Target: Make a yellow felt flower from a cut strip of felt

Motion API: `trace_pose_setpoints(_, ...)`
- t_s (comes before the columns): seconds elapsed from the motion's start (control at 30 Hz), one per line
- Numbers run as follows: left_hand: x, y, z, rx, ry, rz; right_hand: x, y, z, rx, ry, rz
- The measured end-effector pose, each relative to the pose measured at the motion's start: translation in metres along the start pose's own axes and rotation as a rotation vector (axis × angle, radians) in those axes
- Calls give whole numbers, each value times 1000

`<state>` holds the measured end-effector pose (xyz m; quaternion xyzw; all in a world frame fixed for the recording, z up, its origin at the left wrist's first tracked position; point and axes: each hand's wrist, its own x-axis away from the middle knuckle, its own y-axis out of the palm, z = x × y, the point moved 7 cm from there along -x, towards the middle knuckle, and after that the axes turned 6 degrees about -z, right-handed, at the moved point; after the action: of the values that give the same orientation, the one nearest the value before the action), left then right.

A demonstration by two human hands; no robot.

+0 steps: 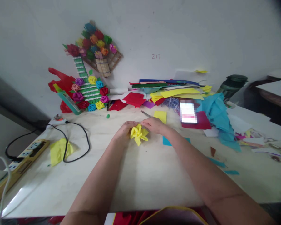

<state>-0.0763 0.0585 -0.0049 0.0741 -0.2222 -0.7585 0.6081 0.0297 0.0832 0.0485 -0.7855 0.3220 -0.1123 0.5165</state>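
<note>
A yellow crepe paper flower (139,133) is between my hands above the middle of the table, its petals facing me. My left hand (125,129) grips it from the left, the fingertips partly hidden behind the petals. At its upper right, the fingers of my right hand (155,125) are pinched together against the flower. Pointed metal blades, seemingly of scissors (145,113), show just beyond my right hand. A yellow paper square (160,116) lies behind that hand, and a blue paper piece (167,141) is partly covered by my right forearm.
Paper-flower crafts (91,90) lean on the wall beside a green glue bottle (67,100). Stacked coloured paper (178,90) lies at the back. A lit phone (188,112), crumpled blue paper (221,115) and a dark bottle (234,86) are right; a power strip (23,167) and black cable (89,145) left.
</note>
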Motion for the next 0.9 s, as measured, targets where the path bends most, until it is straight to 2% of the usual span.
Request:
trace_pose_setpoints(0.37,-1,-1,2,36,-14,38,2,-6,-4,95,-46,177)
trace_pose_setpoints(0.6,-3,-3,-2,94,-70,29,5,-11,-9,84,-89,263)
trace_pose_setpoints(0.9,-2,-4,2,20,-36,35,5,-8,-8,114,-90,282)
